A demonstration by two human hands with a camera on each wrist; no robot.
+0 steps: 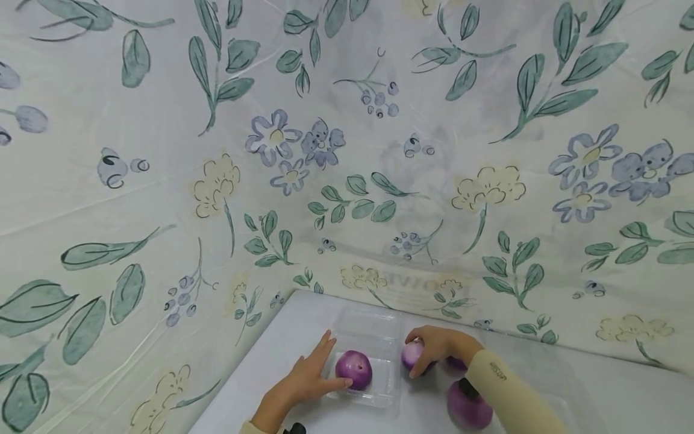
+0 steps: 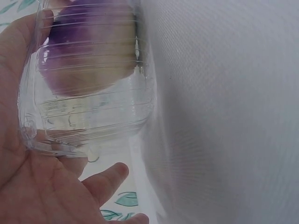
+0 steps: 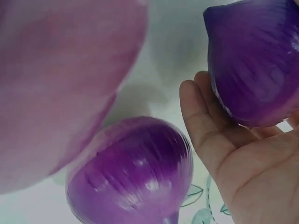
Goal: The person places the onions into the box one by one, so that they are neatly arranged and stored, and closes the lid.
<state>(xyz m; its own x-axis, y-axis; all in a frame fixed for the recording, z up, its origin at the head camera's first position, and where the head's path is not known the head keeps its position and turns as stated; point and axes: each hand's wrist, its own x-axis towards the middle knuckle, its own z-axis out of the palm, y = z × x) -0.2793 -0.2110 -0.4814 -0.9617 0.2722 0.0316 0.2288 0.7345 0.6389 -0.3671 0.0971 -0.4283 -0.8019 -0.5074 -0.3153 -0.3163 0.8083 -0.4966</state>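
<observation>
A boxed onion [image 1: 353, 369] is seen inside a clear plastic container [image 1: 386, 367] on the white worktop [image 1: 293, 322]. It is coloured a bright reddish purple, rounded and glossy, and its upper face is marked by a small pale spot. In the left wrist view it is seen through the ridged clear wall, where deep purple is blended into a pale cream side. The container's left side is touched by the left hand [image 1: 306, 378], which is spread, with the fingers held straight along the wall and the thumb reached across toward the boxed onion.

To the right of the container, and near it, a held onion [image 1: 411, 354] is gripped by the right hand [image 1: 441, 345], whose fingers and thumb are curled round it. In the right wrist view its skin is shown as dark violet, lined with fine streaks that are drawn together toward a dark pointed tip. A nearer onion [image 1: 467, 408], plump and purple, is placed by the right sleeve [image 1: 515, 389]; another purple onion [image 1: 456, 363] is partly hidden by the right hand. Behind the worktop, a pale cloth [image 1: 347, 120] is patterned with leaves and flowers.
</observation>
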